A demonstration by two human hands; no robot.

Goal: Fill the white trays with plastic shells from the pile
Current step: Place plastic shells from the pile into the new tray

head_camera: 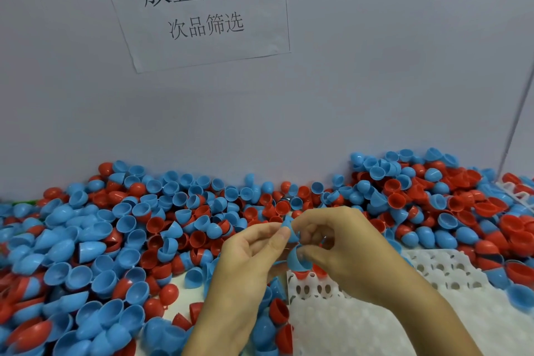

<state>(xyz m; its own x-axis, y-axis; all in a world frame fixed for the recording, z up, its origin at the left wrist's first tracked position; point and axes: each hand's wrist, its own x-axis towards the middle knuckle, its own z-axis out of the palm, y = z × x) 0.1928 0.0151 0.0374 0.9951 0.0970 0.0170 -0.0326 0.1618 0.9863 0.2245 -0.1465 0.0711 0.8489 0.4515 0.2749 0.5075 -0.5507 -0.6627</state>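
Observation:
A big pile of blue and red plastic shells (121, 240) covers the table from left to right. A white tray (361, 326) with rows of round holes lies at the lower right. Above its far-left corner, my right hand (341, 248) pinches a blue shell (297, 260) between thumb and fingers. My left hand (248, 257) meets it from the left, its thumb and fingertips pinching the upper part of the same blue piece (290, 230). One red shell (319, 270) sits in the tray under my right hand.
A grey wall (375, 95) rises right behind the pile, with a paper sign (199, 6) taped to it. A second white tray's edge (517, 196) shows at the far right among the shells. A bare strip of table (179, 303) lies left of my left forearm.

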